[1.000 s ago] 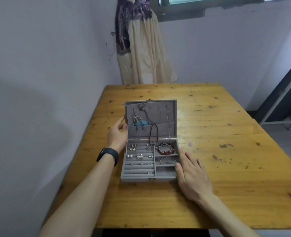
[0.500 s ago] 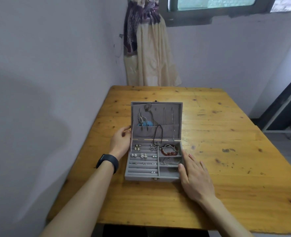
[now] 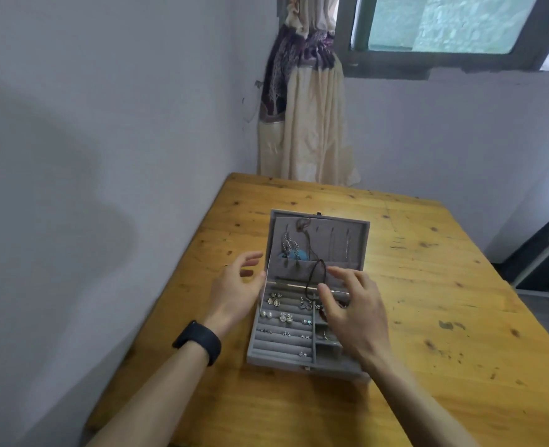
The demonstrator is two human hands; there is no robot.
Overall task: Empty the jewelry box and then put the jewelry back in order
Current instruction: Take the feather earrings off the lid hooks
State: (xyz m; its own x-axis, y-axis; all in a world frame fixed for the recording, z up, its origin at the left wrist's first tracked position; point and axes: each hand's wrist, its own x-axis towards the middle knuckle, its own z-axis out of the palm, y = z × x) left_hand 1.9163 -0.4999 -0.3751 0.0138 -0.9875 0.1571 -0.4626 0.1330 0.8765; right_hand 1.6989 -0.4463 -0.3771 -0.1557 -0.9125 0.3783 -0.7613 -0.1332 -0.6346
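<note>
A grey velvet jewelry box [image 3: 279, 358] stands open on the wooden table [image 3: 428, 317], its lid [image 3: 331, 235] tilted back. Several earrings [image 3: 283, 316] sit in the ring rolls on the left. Necklaces hang in the lid, and a dark cord necklace [image 3: 318, 272] loops down over the hinge. My left hand [image 3: 234, 288] hovers by the box's left side, fingers relaxed, holding nothing. My right hand [image 3: 354, 308] hovers over the right compartments with fingers spread near the cord, hiding the bracelets beneath.
A wall runs close along the table's left edge. A tied curtain [image 3: 302, 117] hangs behind the far edge below a window [image 3: 444, 24]. A black band is on my left wrist [image 3: 199, 341]. A dark frame stands at the right.
My right hand lifted from the table beside the box and moved over its right compartments toward the cord necklace. My left hand came off the box's side. The view tilted up.
</note>
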